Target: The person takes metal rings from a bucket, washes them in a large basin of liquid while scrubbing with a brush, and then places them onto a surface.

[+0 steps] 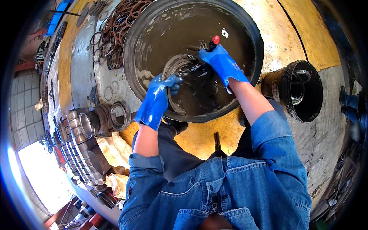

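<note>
A wide dark tub (129, 57) of murky brown liquid stands in front of me. My left hand (161, 85), in a blue rubber glove, is closed round the left side of a grey metal ring (173, 64), which looks like several thin rings together. The ring is tilted, its right part under the liquid. My right hand (218, 58), gloved likewise, grips a tool with a black handle and a red end (216, 40) near the ring's upper right edge. The tool's working end is hidden by the glove and liquid.
Rusty rings (122, 28) lie heaped left of the tub. Ribbed metal cylinders (82, 140) and ring stacks (119, 115) stand at the lower left beside brown paper (115, 147). To the right, a black bucket (276, 85) holds metal rings (298, 90). The floor is yellow and grey.
</note>
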`<state>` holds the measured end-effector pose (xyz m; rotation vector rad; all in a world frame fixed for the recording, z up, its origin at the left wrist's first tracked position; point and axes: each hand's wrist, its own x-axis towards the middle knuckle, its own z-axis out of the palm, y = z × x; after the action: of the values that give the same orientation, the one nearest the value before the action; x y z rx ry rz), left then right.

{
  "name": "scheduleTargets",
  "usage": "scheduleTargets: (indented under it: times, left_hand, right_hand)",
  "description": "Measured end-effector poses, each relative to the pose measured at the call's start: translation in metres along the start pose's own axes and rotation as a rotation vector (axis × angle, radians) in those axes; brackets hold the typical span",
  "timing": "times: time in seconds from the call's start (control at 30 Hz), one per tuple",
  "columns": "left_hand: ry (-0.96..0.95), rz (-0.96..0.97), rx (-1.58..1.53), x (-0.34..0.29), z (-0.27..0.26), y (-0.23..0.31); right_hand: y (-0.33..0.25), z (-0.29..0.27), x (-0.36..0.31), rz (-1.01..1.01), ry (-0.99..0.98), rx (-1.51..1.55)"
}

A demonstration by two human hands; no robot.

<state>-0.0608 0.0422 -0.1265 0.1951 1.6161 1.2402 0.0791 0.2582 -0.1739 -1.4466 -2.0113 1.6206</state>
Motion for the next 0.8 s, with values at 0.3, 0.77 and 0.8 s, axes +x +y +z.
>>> scheduleTargets:
  times: [0.3, 0.77, 0.8]
  left_hand:
    - [-0.228, 0.185, -0.068, 0.001, 0.039, -0.008]
    - [0.051, 0.147, 0.085, 0.0, -0.021, -0.019]
    - [0.05, 0.182, 0.063, 0.009, -0.029, -0.027]
  right_hand:
    - [-0.009, -0.064, -0.02, -0.047, 0.129, 0.296]
    - [-0.053, 0.002, -0.036, -0.135, -0.435, 0.286]
    - [-0.064, 0.007, -0.052, -0.309, -0.535, 0.315]
